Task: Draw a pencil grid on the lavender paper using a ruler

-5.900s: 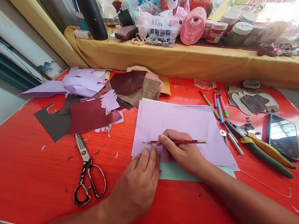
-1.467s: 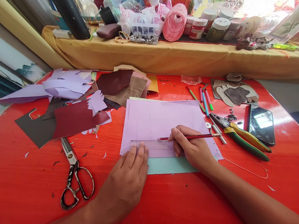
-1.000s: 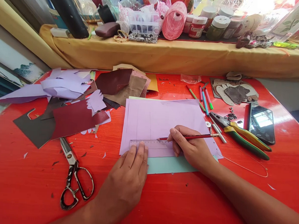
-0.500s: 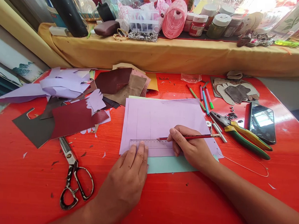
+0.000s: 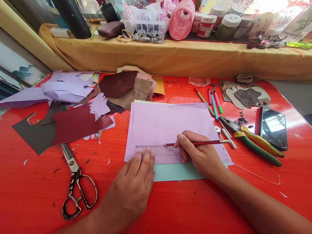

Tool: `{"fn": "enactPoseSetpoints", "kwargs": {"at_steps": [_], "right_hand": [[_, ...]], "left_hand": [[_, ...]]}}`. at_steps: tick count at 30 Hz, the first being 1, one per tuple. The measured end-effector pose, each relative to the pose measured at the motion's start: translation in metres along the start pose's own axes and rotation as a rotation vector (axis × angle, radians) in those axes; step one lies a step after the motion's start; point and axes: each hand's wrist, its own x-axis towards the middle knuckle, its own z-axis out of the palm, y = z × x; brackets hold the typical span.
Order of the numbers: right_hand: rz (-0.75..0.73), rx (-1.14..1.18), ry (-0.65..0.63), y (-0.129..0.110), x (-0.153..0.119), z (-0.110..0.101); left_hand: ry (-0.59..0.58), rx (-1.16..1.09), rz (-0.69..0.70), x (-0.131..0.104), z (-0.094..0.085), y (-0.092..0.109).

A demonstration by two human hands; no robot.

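Observation:
Lilac paper (image 5: 181, 121) lies in the middle of the red table, with a few thin pencil lines drawn on it. A clear ruler (image 5: 159, 150) rests flat across its lower part. My left hand (image 5: 133, 185) presses the ruler's left end down with outstretched fingertips. In my right hand (image 5: 198, 151) is a dark red pencil (image 5: 211, 142), pinched between thumb and fingers. The pencil's tip meets the ruler's upper edge near the foot of a drawn line. From under the lilac paper's lower edge sticks out a pale green-blue sheet (image 5: 179, 172).
Scissors (image 5: 77, 182) lie left of my left hand, below leather scraps (image 5: 78, 124) and cut lilac paper (image 5: 66, 89). To the right are pliers (image 5: 253, 140), a phone (image 5: 273, 128), markers (image 5: 214, 104) and a thin wire (image 5: 259, 178). Jars (image 5: 206, 26) stand on the back ledge.

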Motion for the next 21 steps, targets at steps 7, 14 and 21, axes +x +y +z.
{"fn": "enactPoseSetpoints", "kwargs": {"at_steps": [7, 14, 21], "right_hand": [[-0.003, 0.002, 0.003, 0.0009, 0.0006, 0.0001], [-0.008, 0.018, 0.001, 0.0032, 0.0, 0.0005], [-0.01, 0.002, -0.009, 0.0032, 0.0004, 0.0003]], "left_hand": [[0.003, -0.011, 0.001, -0.0004, 0.0011, 0.0005], [0.008, 0.0, -0.003, 0.0003, -0.0001, 0.0002], [0.004, 0.005, 0.002, 0.0003, -0.0001, 0.0005]]}}
